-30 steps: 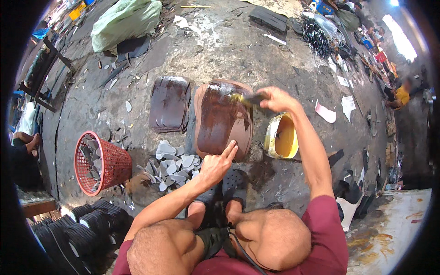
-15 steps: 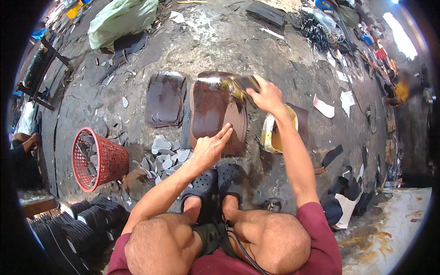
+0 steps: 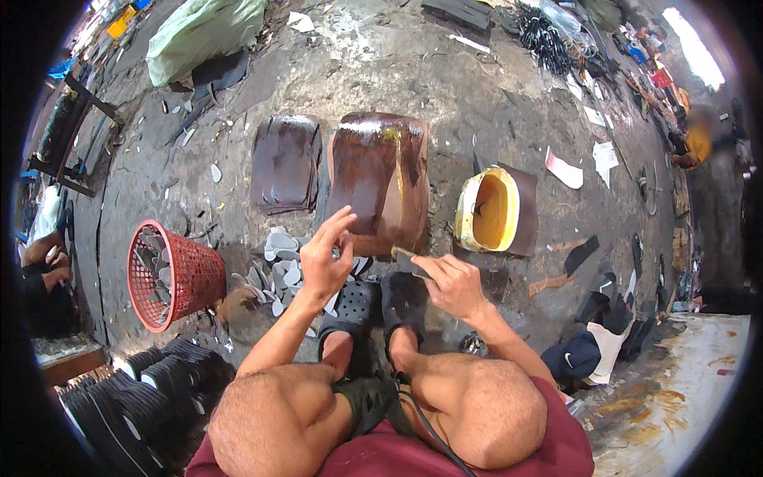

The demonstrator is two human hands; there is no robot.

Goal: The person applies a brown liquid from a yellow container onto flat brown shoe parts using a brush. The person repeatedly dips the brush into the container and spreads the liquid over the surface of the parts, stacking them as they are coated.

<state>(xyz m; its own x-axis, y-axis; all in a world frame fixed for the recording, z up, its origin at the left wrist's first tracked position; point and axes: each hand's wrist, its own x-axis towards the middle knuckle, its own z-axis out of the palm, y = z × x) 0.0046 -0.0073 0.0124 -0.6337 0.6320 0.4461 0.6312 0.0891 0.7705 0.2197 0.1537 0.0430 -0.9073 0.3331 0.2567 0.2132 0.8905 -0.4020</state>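
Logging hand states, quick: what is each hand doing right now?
Left hand: open, fingers spread, holding nothing, above the brown sheet.
Right hand: closed on a brush.

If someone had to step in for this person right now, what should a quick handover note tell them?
Left hand: raised, fingers spread, holding nothing, just over the near edge of the brown sheet.
Right hand: shut on a small brush, near the feet.
Yellow glue tub: open, right of the sheet.
Done: sheet looks wet and glossy.
Left: darker stack beside it looks dull; grey cut pieces lie loose by the red basket.
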